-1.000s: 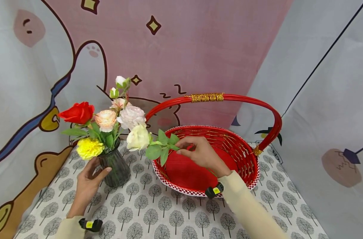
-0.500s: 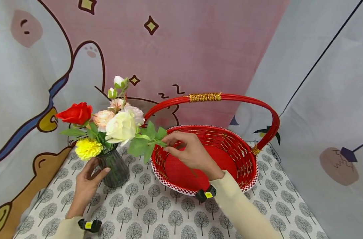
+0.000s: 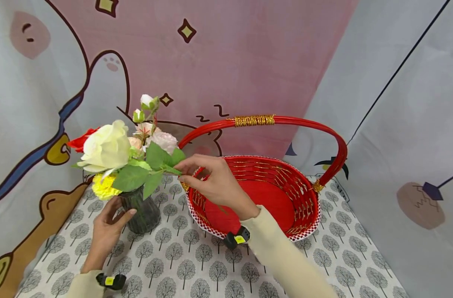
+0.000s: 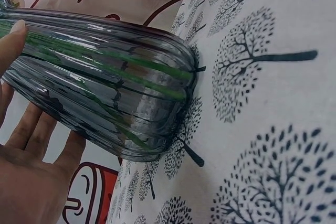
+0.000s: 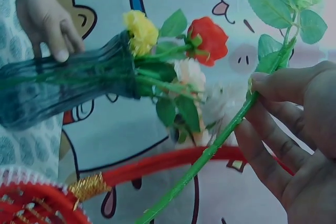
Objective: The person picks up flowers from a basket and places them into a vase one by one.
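Observation:
My right hand (image 3: 216,182) pinches the green stem (image 5: 210,150) of a cream-white rose (image 3: 106,147) between thumb and fingers. The rose is tilted left, its leaves (image 3: 152,165) beside the fingertips, its stem's lower end pointing back toward the basket. It overlaps the bouquet in the head view. My left hand (image 3: 107,223) holds the grey ribbed glass vase (image 3: 142,215), thumb on one side and fingers on the other. The vase stands on the cloth with green stems inside. From it rise a yellow carnation (image 3: 104,187), a red rose (image 5: 207,40) and pale pink flowers (image 3: 163,142).
A red woven basket (image 3: 263,198) with a white-trimmed rim stands right of the vase. Its tall red handle (image 3: 300,121), wrapped in gold, arches behind my right hand. The tree-print tablecloth (image 3: 196,265) meets cartoon-print curtains (image 3: 248,62) at the back and sides.
My right hand has carried the cream-white rose left from over the basket to in front of the bouquet, now covering part of the red rose. The left hand stays at the vase.

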`<state>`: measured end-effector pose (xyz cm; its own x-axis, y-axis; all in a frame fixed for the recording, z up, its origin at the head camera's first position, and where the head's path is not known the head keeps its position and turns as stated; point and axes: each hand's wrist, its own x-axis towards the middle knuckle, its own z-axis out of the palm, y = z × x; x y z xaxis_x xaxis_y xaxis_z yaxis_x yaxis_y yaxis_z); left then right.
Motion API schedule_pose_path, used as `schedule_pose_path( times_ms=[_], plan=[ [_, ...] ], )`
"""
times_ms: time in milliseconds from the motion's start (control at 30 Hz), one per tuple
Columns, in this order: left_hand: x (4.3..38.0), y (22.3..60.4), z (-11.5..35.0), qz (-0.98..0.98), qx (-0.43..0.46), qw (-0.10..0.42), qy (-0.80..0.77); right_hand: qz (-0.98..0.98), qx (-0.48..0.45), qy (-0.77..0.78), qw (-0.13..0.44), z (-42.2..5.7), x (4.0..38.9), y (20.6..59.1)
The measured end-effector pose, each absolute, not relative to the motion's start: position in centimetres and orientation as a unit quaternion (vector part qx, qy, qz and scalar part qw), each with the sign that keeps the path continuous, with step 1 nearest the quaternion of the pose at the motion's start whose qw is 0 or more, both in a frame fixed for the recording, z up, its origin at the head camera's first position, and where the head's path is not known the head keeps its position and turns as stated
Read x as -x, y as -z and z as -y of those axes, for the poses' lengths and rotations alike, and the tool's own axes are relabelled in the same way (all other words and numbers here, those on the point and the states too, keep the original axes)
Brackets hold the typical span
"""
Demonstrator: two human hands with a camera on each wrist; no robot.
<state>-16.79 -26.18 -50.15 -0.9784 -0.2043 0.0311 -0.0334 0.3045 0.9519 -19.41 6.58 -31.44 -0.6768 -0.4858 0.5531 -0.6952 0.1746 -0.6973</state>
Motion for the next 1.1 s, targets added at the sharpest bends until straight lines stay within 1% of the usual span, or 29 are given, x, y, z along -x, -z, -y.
schedule_pose_path(
  times_ms=[433,667,867,1000,1100],
  plan=[
    [17.2,50.1,26.3,0.808,-0.083,0.066,0.579,0.709,-0.43,-0.54,0.149,-1.9,19.6,28.5],
    [17.3,50.1,26.2,0.813,-0.087,0.085,0.57,0.68,-0.434,-0.566,0.166,0.4,19.9,26.8],
    [17.3,50.1,26.1,0.815,-0.086,0.085,0.567,0.656,-0.449,-0.58,0.178,1.9,20.1,25.4],
    [17.2,50.2,26.2,0.814,-0.082,0.08,0.57,0.649,-0.437,-0.6,0.169,2.8,20.2,24.7],
    [17.0,50.3,26.2,0.812,-0.082,0.076,0.573,0.652,-0.417,-0.616,0.147,3.3,20.2,24.3]
  ],
)
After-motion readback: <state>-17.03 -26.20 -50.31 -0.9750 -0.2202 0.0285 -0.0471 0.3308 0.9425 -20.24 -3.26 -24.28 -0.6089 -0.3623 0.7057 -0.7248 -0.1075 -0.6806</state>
